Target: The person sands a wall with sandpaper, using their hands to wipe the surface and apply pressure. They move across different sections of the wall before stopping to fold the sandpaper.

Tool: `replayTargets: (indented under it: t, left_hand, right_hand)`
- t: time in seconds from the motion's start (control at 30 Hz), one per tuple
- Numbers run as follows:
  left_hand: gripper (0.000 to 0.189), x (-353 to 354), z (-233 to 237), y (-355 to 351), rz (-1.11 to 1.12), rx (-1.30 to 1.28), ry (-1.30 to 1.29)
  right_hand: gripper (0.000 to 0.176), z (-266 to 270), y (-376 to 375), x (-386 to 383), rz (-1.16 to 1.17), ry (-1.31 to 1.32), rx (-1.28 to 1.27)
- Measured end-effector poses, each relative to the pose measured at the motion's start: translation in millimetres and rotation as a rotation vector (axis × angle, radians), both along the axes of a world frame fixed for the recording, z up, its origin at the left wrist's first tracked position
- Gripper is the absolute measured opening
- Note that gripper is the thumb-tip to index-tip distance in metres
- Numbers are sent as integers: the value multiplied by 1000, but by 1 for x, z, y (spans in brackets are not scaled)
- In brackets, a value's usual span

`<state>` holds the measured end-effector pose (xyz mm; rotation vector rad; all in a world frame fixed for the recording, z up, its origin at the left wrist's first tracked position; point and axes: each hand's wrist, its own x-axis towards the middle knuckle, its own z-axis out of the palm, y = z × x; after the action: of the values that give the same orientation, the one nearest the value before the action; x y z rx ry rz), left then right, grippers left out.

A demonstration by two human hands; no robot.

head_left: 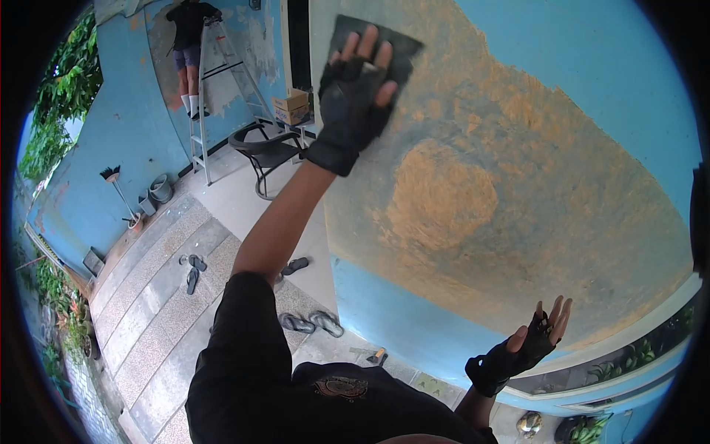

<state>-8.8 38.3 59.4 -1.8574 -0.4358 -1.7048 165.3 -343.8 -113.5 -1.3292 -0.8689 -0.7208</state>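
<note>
My left hand (355, 96), in a black fingerless glove, reaches up and presses a dark sheet of sandpaper (403, 48) flat against the wall (592, 148). Its fingers lie stretched over the sheet, with the thumb out to the right. A large patch of the blue wall is grey and orange-brown, with a bright orange round area (444, 192) right of my forearm. At the lower right is my right hand (529, 348), gloved the same way. It holds nothing, its fingers are apart, and it overlaps the patch's lower edge.
A person (191, 52) stands on a stepladder (211, 96) at the far wall. Nearby are a black chair (266, 152) and a cardboard box (291, 107). Sandals (325, 323), a broom (118, 189) and buckets (160, 189) are on the floor. A planted opening (606, 370) runs below the patch.
</note>
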Motion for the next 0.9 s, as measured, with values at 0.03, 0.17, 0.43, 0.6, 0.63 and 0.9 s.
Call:
replayTargets:
  t: [0.03, 0.17, 0.43, 0.6, 0.63, 0.9]
  left_hand:
    - [52, 7, -23, -20, -54, 22, 147]
    - [46, 21, 29, -34, -61, 14, 231]
    - [51, 40, -25, -39, -98, -6, 14]
    - [53, 106, -63, -137, -176, 125, 366]
    - [54, 112, -32, -138, -210, 132, 317]
    - [66, 116, -95, -118, -103, -169, -261]
  right_hand:
    - [70, 0, -2, 0, 10, -41, -12]
    - [71, 11, -5, -3, -2, -59, -13]
    - [70, 5, -19, -3, -3, -1, 13]
    - [69, 11, -9, 1, 104, -35, 66]
    - [69, 16, -3, 2, 130, -63, 83]
    - [71, 7, -69, 63, 159, -45, 62]
